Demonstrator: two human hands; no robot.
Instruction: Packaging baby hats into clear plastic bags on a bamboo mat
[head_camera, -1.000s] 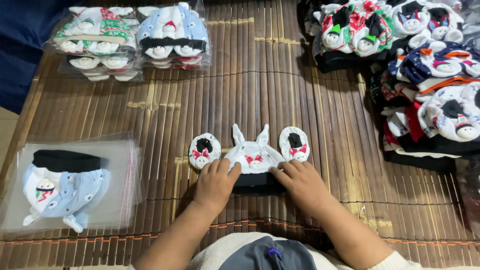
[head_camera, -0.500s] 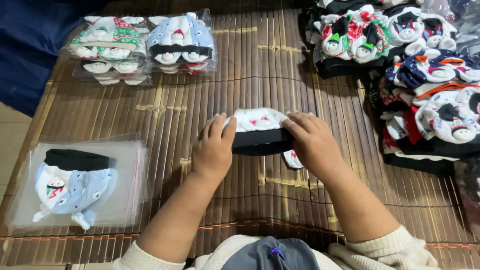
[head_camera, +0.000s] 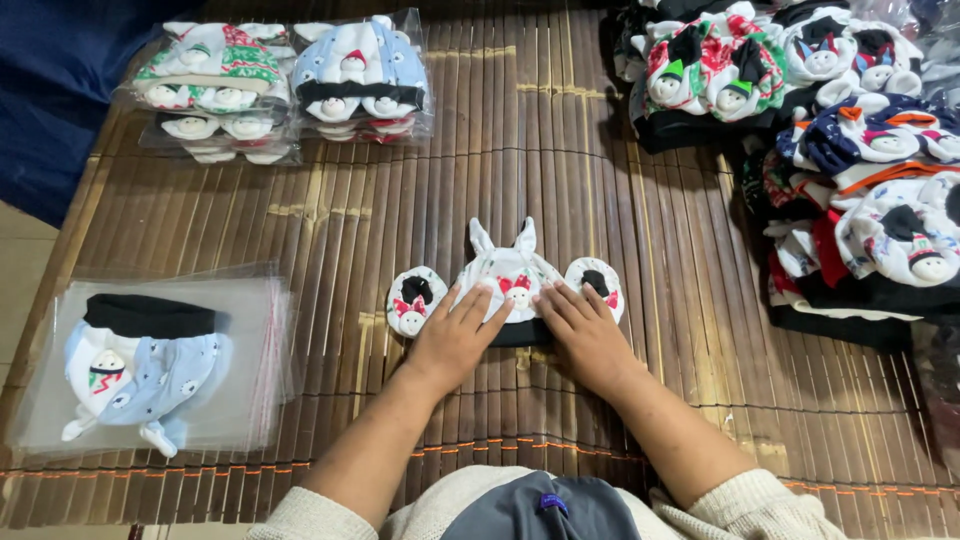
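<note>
A small white baby hat (head_camera: 506, 268) with two pointed ears, a red bow and a black band lies flat on the brown bamboo mat (head_camera: 420, 210). My left hand (head_camera: 455, 335) presses its lower left part with spread fingers. My right hand (head_camera: 583, 335) rests flat on its lower right edge. A white mitten (head_camera: 414, 298) with a black and red figure lies just left of the hat. A matching mitten (head_camera: 598, 283) lies just right, partly under my right fingers.
At the left, a blue hat set (head_camera: 140, 365) lies on a pile of clear bags (head_camera: 262, 330). Bagged sets (head_camera: 285, 85) are stacked at the back left. Heaps of unbagged hat sets (head_camera: 850, 140) fill the right side. Dark blue cloth (head_camera: 50, 90) hangs at the far left.
Half a second ago both hands held the hat folded up, farther from me. Now it lies flat again with its ears pointing away, a mitten on each side.
</note>
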